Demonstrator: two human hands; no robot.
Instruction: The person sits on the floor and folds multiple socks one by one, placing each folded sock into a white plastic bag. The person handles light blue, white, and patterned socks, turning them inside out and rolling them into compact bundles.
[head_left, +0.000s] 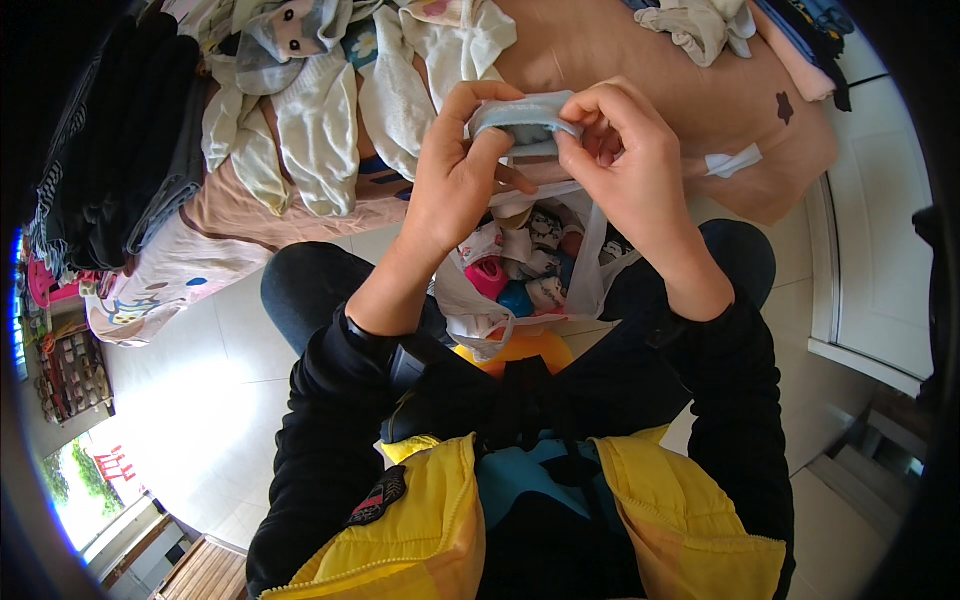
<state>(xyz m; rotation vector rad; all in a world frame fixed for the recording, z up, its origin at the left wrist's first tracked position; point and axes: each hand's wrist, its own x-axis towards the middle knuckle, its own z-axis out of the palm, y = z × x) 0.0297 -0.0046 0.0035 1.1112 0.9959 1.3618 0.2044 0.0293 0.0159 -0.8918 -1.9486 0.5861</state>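
Note:
Both of my hands hold a small pale blue-grey sock (525, 118) up in front of me. My left hand (462, 170) grips its left end with thumb and fingers. My right hand (625, 150) pinches its right end. Directly below the hands, between my knees, a white plastic bag (590, 285) stands open, filled with several rolled socks in pink, blue and white. A bed with a peach sheet (640, 60) lies just beyond the hands.
White garments (320, 130) lie spread on the bed at the left, next to a stack of dark folded clothes (120, 150). More clothes (700, 25) sit at the bed's far right. A white door (885, 230) is at the right and pale floor tiles (200, 400) at the left.

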